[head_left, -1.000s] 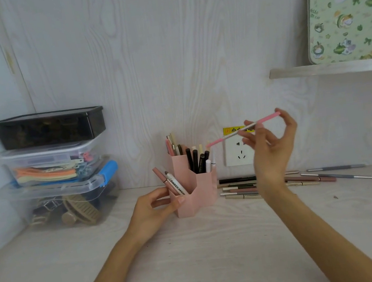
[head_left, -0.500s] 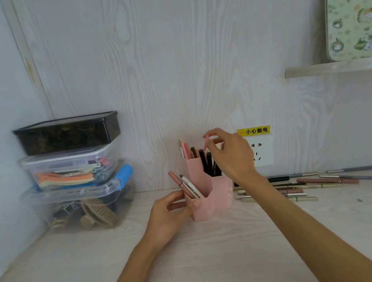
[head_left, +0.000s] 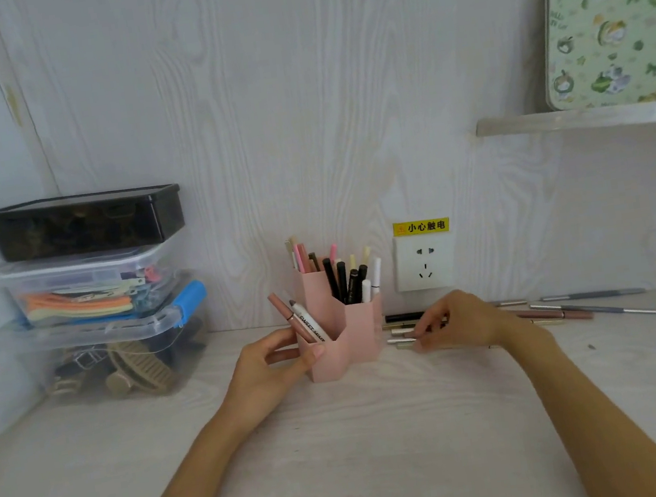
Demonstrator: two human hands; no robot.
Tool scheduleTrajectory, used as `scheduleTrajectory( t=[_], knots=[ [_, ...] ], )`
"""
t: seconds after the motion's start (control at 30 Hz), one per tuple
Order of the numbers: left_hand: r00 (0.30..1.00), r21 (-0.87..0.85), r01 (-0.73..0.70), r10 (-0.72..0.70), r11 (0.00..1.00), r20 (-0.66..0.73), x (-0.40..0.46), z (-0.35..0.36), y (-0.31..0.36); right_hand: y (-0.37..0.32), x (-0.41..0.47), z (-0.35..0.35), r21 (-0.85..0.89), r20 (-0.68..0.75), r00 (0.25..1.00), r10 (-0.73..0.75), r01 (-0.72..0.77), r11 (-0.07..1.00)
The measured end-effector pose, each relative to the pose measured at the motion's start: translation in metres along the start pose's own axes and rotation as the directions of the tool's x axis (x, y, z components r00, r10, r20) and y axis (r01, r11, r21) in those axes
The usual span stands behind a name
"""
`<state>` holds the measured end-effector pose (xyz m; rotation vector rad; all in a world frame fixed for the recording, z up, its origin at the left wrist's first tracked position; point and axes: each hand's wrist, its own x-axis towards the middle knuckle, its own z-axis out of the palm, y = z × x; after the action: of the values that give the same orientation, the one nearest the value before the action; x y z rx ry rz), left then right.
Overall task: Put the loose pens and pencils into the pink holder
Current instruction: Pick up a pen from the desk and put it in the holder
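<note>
The pink holder [head_left: 347, 338] stands at the back middle of the desk, its stepped compartments holding several pens and pencils. My left hand [head_left: 269, 368] grips its lowest front-left compartment, thumb on the front wall. To the right of the holder a row of loose pens [head_left: 554, 311] lies on the desk along the wall. My right hand [head_left: 455, 323] is down on the left end of that row, fingertips pinching a silver-capped pen [head_left: 400, 340] that still lies on the desk.
Three stacked plastic boxes [head_left: 93, 298] stand at the back left. A wall socket [head_left: 425, 266] with a yellow label is just behind the holder. A shelf [head_left: 586, 118] with a patterned board juts out high at the right.
My right hand put the pink pen into the holder's tall back compartment, then dropped to the loose pens on the desk. My left hand stayed on the holder.
</note>
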<state>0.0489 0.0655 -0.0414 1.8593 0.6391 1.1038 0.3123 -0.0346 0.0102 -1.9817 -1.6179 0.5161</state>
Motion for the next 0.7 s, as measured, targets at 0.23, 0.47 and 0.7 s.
scheduleTrajectory(
  t=[0.23, 0.47, 0.7],
  knots=[
    [1.000, 0.018, 0.006, -0.006, 1.000, 0.008, 0.000, 0.000, 0.003, 0.004, 0.008, 0.011, -0.177, -0.028, 0.998, -0.061, 0.055, 0.983],
    [0.998, 0.358, 0.019, 0.003, 0.934, -0.061, -0.009, 0.002, 0.010, -0.004, 0.011, 0.000, -0.255, -0.467, 0.876, -0.122, -0.001, 0.967],
    [0.992, 0.462, 0.002, 0.055, 0.887, -0.110, -0.011, 0.005, 0.016, -0.067, -0.001, -0.014, 0.230, -0.935, 0.353, -0.013, 0.635, 0.738]
  ],
)
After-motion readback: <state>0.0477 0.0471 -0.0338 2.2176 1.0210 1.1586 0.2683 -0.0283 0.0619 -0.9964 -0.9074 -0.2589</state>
